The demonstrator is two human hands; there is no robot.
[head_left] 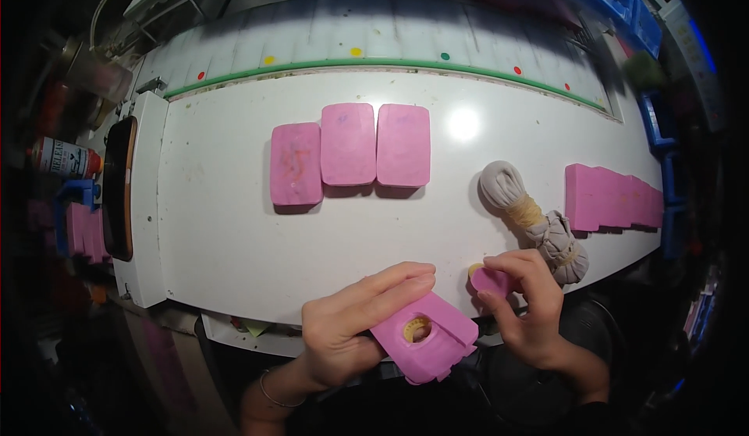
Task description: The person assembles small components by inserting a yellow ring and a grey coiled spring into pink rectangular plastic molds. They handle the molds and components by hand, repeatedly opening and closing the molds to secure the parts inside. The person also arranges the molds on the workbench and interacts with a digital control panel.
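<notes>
Left hand (343,323): grasping pink rubbery-looking block (429,354) with round yellow-ringed hole (416,329), near edge of white table (234,256) | Right hand (532,311): fingers pinching small pink rounded piece (491,281), apart, rightward and beyond hole

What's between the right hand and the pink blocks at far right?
Head view: the near end of the grey cloth bundle lies there.
</notes>
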